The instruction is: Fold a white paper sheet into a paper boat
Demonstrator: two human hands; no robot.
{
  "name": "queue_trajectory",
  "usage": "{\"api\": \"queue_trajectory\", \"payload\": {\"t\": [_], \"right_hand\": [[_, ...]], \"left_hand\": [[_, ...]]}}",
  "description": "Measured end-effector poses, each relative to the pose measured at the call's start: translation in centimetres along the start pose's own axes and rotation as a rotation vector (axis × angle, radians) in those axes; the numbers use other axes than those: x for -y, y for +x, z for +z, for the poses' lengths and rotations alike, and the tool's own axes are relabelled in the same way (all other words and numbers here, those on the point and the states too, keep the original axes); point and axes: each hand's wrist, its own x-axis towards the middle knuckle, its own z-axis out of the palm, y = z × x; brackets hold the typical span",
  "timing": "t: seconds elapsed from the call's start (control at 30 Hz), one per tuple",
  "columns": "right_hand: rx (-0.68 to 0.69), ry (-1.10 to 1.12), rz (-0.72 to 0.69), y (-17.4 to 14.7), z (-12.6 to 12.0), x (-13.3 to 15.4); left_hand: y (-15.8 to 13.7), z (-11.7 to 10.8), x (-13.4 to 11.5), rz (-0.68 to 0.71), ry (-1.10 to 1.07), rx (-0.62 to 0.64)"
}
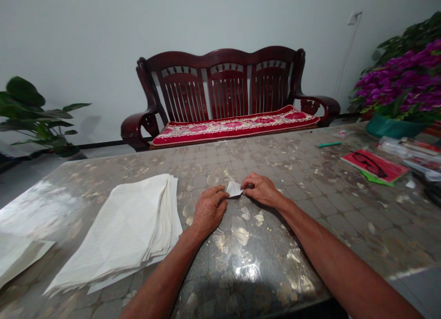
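Observation:
Between my two hands, just above the table or resting on it, is a small folded piece of white paper (234,189). The fingers of my left hand (211,208) are closed on its left edge. My right hand (261,189) pinches the paper's right corner between thumb and fingers. To the left of my left forearm lies a thick stack of white paper sheets (117,227), its right side uneven and slightly curled.
More white paper (20,254) lies at the left edge of the patterned table (275,158). On the right are a green pen (330,144), glasses (370,163) on a red booklet (396,169), and a pot (392,126) of purple flowers. A wooden bench (227,55) stands behind.

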Motion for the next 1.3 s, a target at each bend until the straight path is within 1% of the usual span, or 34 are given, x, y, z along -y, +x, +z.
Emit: {"api": "queue_trajectory", "payload": {"t": [0.2,0.43,0.77,0.93,1.1,1.3], "right_hand": [[0.029,-0.01,0.02,-0.03,-0.36,0.26],[0.024,0.008,0.039,0.12,-0.58,0.31],[0.028,0.048,-0.021,-0.02,-0.37,-0.26],[0.03,0.07,0.001,-0.05,-0.37,-0.1],[-0.002,0.038,0.012,-0.03,-0.15,0.17],[-0.008,-0.008,0.025,0.08,-0.14,0.35]], "left_hand": [[0.08,-0.19,-0.36,-0.04,-0.029,0.031],[0.22,-0.39,-0.55,-0.039,-0.022,0.066],[0.26,-0.4,-0.51,-0.049,-0.017,0.094],[0.34,-0.48,-0.67,-0.051,-0.021,0.098],[0.56,-0.43,-0.77,-0.118,0.026,0.096],[0.59,-0.32,-0.65,-0.192,0.013,0.079]]}}
